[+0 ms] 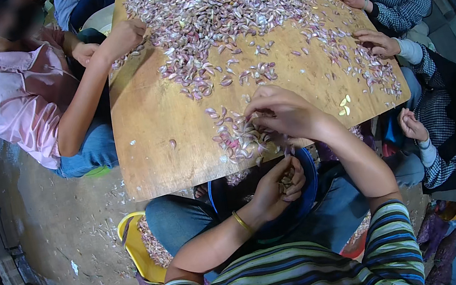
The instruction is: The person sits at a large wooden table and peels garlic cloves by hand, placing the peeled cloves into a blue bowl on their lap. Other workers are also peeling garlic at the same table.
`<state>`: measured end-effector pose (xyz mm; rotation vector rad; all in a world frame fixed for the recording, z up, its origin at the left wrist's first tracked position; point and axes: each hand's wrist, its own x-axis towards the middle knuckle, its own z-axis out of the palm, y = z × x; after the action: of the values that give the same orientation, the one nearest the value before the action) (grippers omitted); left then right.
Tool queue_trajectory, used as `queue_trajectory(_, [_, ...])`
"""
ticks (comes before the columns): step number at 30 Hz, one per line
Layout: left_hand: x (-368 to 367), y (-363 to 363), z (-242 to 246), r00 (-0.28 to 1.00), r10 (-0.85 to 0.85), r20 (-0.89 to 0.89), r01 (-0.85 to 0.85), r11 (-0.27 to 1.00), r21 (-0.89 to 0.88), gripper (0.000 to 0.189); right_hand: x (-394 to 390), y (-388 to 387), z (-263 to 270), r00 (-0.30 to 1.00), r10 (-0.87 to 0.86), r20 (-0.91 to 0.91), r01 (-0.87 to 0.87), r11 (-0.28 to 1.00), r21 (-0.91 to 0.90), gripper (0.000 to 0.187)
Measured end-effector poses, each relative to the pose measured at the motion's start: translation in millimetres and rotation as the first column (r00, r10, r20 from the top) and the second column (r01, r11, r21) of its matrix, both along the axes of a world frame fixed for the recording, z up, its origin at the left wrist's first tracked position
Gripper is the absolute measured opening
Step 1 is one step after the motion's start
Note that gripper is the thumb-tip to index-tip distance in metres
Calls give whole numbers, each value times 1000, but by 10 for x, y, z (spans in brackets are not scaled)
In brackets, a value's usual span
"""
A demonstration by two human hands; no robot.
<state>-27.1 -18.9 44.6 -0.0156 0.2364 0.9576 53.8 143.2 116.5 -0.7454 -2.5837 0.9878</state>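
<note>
Garlic cloves in purplish skins lie in a small pile [231, 137] near the front edge of the plywood table [160, 161]. Over the right part of this pile is my right hand [285, 111], its fingers bent down at the cloves; whether it grips one cannot be told. Below the table edge, my left hand [281, 185] is palm up, curled around several garlic cloves [287, 180]. It is above a blue-rimmed bucket [313, 174] between my knees. A large heap of garlic cloves [216, 7] covers the far part of the table.
A person in a pink shirt [23, 106] sits at the left, hands by the heap. Along the right side, other people's hands [379, 42] reach to cloves. A few peeled cloves [344, 105] lie near the right corner. A yellow basket [137, 244] of cloves stands left of my knee.
</note>
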Motion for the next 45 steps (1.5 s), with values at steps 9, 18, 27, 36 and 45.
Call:
queue_trajectory(9, [28, -71, -66, 993, -92, -74, 94, 995, 28, 34, -184, 28, -102, 991, 117, -64, -113, 991, 74, 13])
queue_trajectory(18, [-36, -100, -48, 994, -73, -85, 76, 996, 37, 33, -171, -4, -190, 995, 93, 20, -94, 992, 84, 17])
queue_trajectory(27, [-58, -96, -39, 995, -46, -88, 53, 996, 78, 34, -121, 50, -109, 986, 94, 140, -93, 996, -12, 13])
queue_trajectory(36, [-80, -125, 66, 996, 84, -9, -84, 993, -85, 38, -118, -38, 221, 939, 307, 158, -244, 913, -326, 19])
queue_trajectory(45, [-81, -117, -26, 998, 29, -53, -27, 998, 53, 33, -317, -127, -385, 982, 94, -162, -43, 956, 292, 13])
